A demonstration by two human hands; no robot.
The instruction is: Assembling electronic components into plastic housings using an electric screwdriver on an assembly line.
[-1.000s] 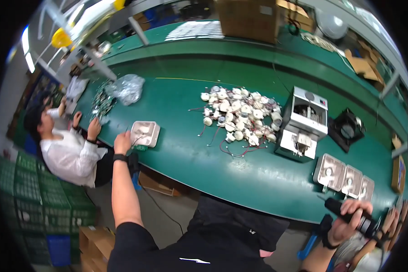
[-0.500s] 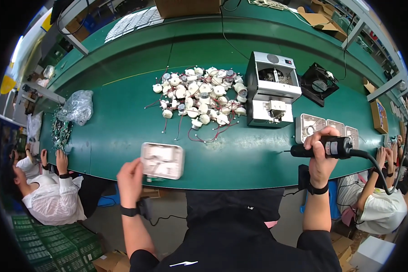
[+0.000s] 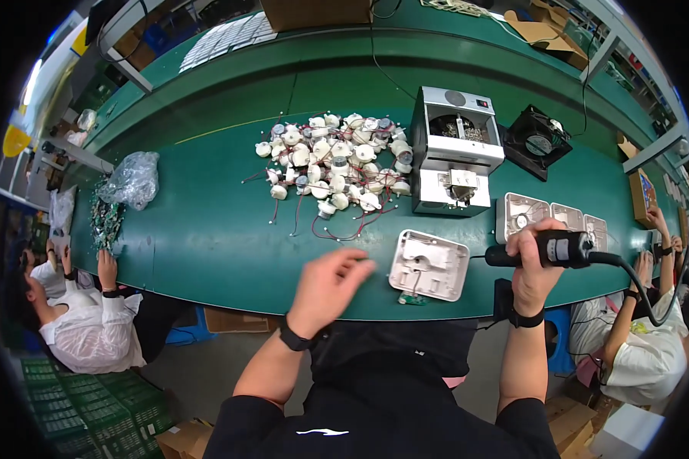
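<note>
My right hand [image 3: 534, 268] is wrapped round a black electric screwdriver [image 3: 563, 249], held level with its thin bit pointing left. Just left of the bit lies a white plastic housing [image 3: 445, 284] on the green bench, open side up. A small green circuit board [image 3: 411, 299] hangs out at its lower left edge on a wire. Left of the housing is my left hand [image 3: 325, 291], a short gap away, fingers loosely bent and apart with nothing in them. Beyond that hand spreads a heap of white round motor-like parts [image 3: 338, 164] with red and dark wires.
A grey screw feeder [image 3: 455, 164] stands behind the housing, beside a black fan [image 3: 540, 141]. Several white housings [image 3: 522, 214] line up at right. Clear plastic bag [image 3: 134, 180] and a pile of circuit boards [image 3: 109, 218] lie left. Co-workers sit at both sides; the screwdriver's cord [image 3: 628, 271] curves right.
The white housing has gone from my left hand to the bench further right, near the screwdriver. My left hand has let go and is over the bench's front middle. My right hand barely moved.
</note>
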